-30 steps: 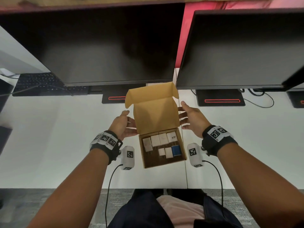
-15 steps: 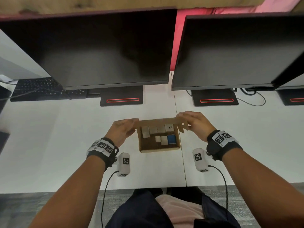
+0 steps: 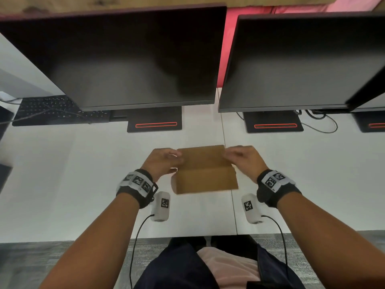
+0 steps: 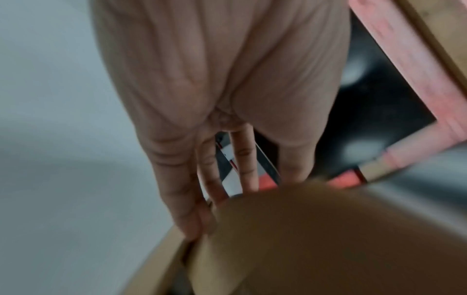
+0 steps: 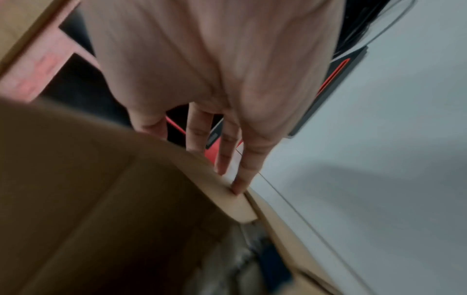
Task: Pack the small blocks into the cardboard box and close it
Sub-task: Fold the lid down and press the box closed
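Note:
The brown cardboard box (image 3: 205, 180) sits on the white desk (image 3: 83, 184), its lid (image 3: 203, 157) folded down over the opening. My left hand (image 3: 166, 160) is at the lid's left edge and my right hand (image 3: 239, 157) at its right edge. In the left wrist view straight fingers (image 4: 192, 219) touch the side flap where it meets the box wall. In the right wrist view a fingertip (image 5: 237, 189) presses the lid's side flap (image 5: 235, 203). Under the lid, pale small blocks (image 5: 235, 265) and a blue block (image 5: 274, 265) show through the gap. The head view hides them.
Two dark monitors (image 3: 125, 59) (image 3: 302, 63) overhang the desk behind the box, on black stands (image 3: 154, 119) (image 3: 274, 122). A black keyboard (image 3: 54, 110) lies far left. Cables (image 3: 320, 124) trail at the right. The desk's front edge runs just below my wrists.
The lid swung from upright down over the box, hiding the blocks in the head view. Both hands followed it down and now press at its side edges.

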`<state>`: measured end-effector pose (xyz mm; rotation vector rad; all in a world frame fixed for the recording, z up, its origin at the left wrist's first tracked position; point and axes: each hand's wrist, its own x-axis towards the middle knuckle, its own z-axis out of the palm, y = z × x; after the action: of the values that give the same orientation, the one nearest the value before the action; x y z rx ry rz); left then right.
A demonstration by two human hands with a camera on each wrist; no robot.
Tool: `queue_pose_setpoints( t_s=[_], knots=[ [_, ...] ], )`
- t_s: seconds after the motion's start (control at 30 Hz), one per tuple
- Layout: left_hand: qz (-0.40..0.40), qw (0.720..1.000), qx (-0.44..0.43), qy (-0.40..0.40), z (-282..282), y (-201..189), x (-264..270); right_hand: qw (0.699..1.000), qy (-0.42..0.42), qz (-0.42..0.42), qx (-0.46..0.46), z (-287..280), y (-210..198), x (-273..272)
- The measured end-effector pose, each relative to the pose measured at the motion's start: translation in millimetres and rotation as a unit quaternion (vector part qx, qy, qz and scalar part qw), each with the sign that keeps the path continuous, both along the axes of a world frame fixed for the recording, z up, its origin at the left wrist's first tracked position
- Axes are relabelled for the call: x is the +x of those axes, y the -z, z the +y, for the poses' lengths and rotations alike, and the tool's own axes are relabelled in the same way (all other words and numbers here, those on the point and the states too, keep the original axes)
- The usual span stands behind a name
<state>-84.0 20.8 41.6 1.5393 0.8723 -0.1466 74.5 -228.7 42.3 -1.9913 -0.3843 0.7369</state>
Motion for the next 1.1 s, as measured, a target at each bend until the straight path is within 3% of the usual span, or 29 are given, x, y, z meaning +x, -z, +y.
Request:
queue_pose_setpoints(
  t_s=[0.07, 0.13, 0.23, 0.3, 0.4, 0.5, 0.7, 1.1],
  knots=[
    [0.035, 0.984, 0.141, 0.100, -4, 19, -3, 0.984, -0.086, -0.128, -0.084, -9, 20, -6],
    [0.050, 0.967, 0.212, 0.134, -14, 30, -7, 0.971, -0.129, -0.166, -0.113, -14, 34, -14],
    [0.049, 0.971, 0.218, 0.083, -18, 37, -9, 0.976, -0.085, -0.156, -0.123, -17, 44, -19],
    [0.095, 0.964, 0.237, 0.075, -20, 37, -10, 0.980, -0.021, -0.112, -0.162, -17, 50, -18],
    [0.158, 0.970, 0.179, 0.044, -22, 39, -10, 0.978, 0.016, 0.011, -0.207, -14, 46, -20],
    [0.132, 0.990, 0.043, -0.020, -24, 41, -14, 0.982, 0.042, 0.099, -0.153, -14, 47, -20],
    [0.153, 0.987, -0.006, 0.053, -19, 42, -25, 0.967, 0.030, 0.249, -0.046, -32, 47, -21],
    [0.158, 0.981, 0.033, 0.110, -15, 45, -15, 0.976, 0.081, 0.199, -0.036, -29, 55, -17]
  ],
)
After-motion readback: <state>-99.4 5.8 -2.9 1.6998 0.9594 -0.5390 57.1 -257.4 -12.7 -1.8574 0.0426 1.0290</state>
